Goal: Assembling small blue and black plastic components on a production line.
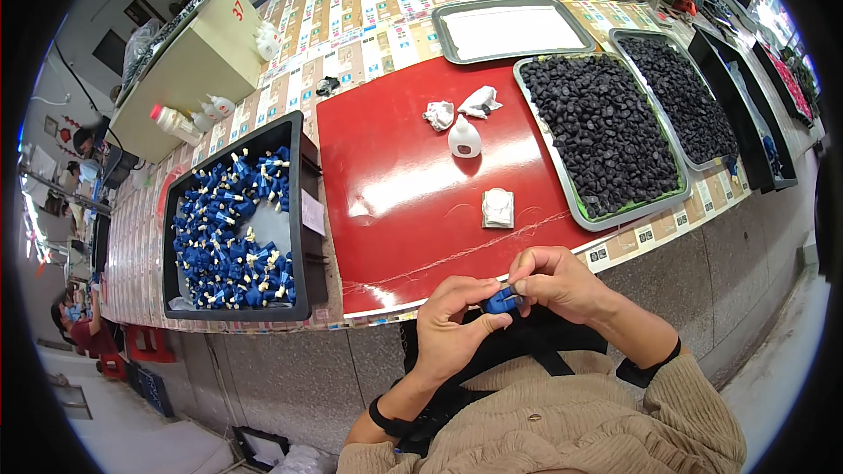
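A small blue piece (pixel 502 301), glossy and rounded, is held between my two hands just in front of the table's near edge. My left hand (pixel 448 325) pinches it from the left with thumb and fingers. From the other side, my right hand (pixel 562 285) closes thumb and forefinger at its upper right edge. The fingertips partly cover the piece, and its exact kind cannot be made out. Beyond the hands, a small square pad with a white top (pixel 498 209) lies on the red sheet (pixel 395 184). A white squeeze bottle (pixel 464 138) stands farther back, near two crumpled white cloths (pixel 479 102).
A black bin (pixel 312 250) at left holds many blue pieces with cream tips. At right, one grey tray (pixel 590 221) and another tray (pixel 694 70) carry heaps of small black pieces. A white-lined tray (pixel 518 31) lies behind. People (pixel 83 320) are at far left.
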A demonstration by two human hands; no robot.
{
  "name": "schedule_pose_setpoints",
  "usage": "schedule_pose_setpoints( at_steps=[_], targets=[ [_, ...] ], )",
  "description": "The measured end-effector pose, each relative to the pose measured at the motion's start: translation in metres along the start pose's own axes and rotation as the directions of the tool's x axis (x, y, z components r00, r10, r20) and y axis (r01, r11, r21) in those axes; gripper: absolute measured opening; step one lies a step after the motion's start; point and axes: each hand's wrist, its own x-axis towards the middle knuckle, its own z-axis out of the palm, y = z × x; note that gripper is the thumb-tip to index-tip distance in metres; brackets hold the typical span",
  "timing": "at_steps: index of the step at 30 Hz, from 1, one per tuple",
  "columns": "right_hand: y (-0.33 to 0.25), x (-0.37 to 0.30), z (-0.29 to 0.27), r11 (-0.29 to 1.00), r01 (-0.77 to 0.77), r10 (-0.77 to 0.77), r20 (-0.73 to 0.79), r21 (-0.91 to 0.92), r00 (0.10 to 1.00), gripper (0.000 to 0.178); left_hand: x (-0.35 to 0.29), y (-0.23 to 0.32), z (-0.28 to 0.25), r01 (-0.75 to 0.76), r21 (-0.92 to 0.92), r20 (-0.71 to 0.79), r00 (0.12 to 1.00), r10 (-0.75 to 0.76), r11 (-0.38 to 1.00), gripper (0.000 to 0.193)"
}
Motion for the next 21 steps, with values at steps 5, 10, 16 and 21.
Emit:
schedule_pose_setpoints(
  at_steps=[5, 10, 16, 21],
  targets=[
    [-0.003, -0.001, -0.006, 0.991, 0.017, -0.015, 0.01, -0.136, 1.0, 0.016, 0.002, 0.006, 0.001, 0.006, -0.028, 0.0, 1.0, -0.006, 1.0, 0.037],
    [-0.011, -0.007, 0.003, 0.85, 0.298, -0.286, 0.094, -0.434, 0.954, 0.032, 0.004, 0.002, -0.004, 0.147, -0.18, 0.009, 0.989, -0.148, 0.973, 0.035],
    [-0.017, -0.014, -0.005, 0.7, 0.395, -0.372, 0.168, -0.595, 0.913, 0.032, 0.013, -0.004, 0.01, 0.174, -0.205, 0.051, 0.985, -0.167, 0.963, 0.035],
    [-0.039, -0.019, -0.027, 0.635, 0.445, -0.5, 0.103, -0.632, 0.86, 0.029, 0.01, 0.017, 0.021, 0.224, -0.277, 0.025, 0.974, -0.226, 0.934, 0.033]
  ],
)
